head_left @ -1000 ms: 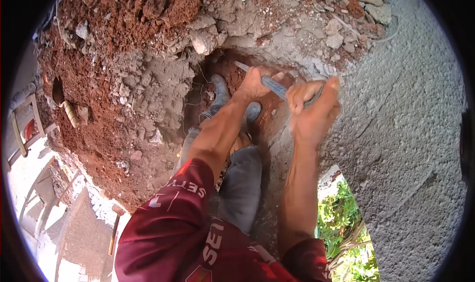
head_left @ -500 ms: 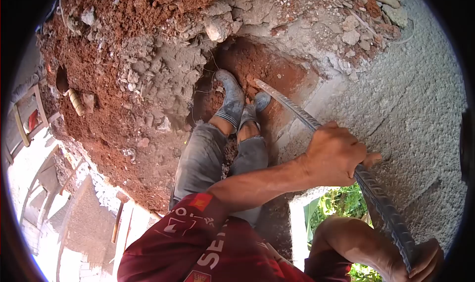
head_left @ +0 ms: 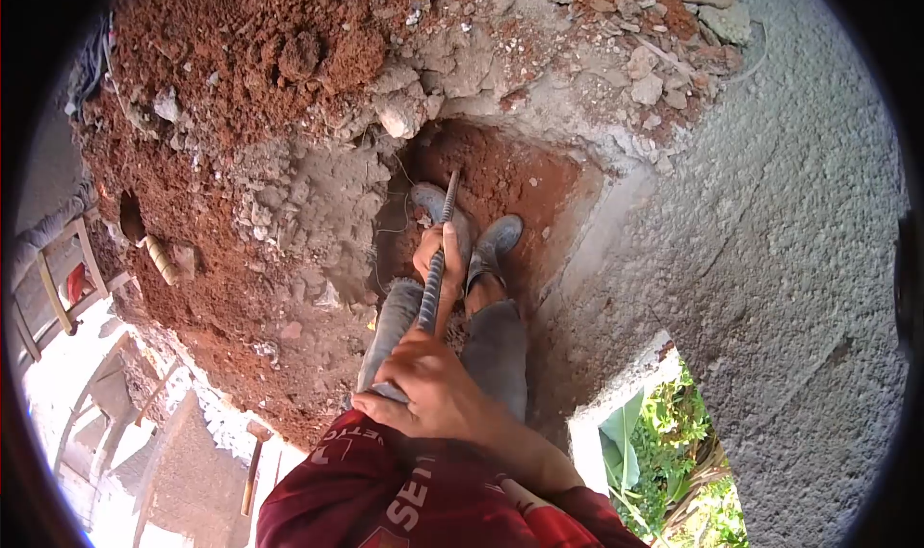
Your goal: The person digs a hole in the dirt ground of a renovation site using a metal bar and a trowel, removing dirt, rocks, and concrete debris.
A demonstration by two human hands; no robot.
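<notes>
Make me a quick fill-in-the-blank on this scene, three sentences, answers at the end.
1. The left hand grips the ribbed bar ____ (nearer/farther) from the shirt than the right hand.
2. The boots stand in a pit with ____ (red/black) soil.
3. The leaves showing through the opening beside the rough wall are ____ (green/purple).

Missing words: farther; red; green.

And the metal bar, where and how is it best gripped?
Probably around the ribbed bar, from the person's side, with the left hand ahead and the right hand near the back: it is long and thin, and its front end points away, toward the red soil.
</notes>
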